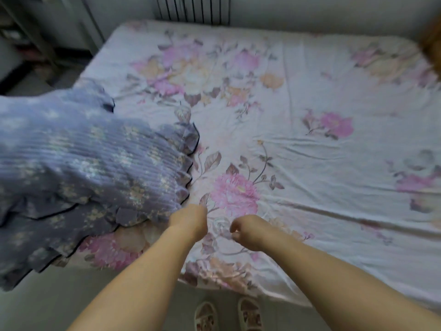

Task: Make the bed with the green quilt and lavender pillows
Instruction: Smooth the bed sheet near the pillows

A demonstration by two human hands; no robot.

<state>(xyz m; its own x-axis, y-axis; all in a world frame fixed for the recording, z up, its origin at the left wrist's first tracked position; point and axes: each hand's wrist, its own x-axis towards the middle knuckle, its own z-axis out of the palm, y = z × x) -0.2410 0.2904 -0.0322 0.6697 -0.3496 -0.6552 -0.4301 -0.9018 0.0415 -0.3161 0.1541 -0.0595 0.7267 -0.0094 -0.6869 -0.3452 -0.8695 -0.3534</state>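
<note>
While the bed [298, 96] shows only its pink-flowered sheet [310, 163], the lavender pillows [78, 161] lie heaped at its left end, one ruffled pillow on top of another, the lower one spilling over the near edge. Their long axis seems to run from the near-left corner toward the middle of the mattress, though blur makes that uncertain. Just right of the heap, the left hand [188, 219] is at the top pillow's near-right corner; its fingers are curled under and hidden, so whether they pinch the ruffle or only touch it I cannot tell. Farther right, apart from the pillows, the right hand [247, 231] hovers over the sheet with its fingers bent loosely inward, holding nothing. The pillows thus lie to the left of both hands, and the left is clearly nearer, so I judge any lift or shift starts there. No green quilt is in view. At far right the sheet lies wrinkled.
</note>
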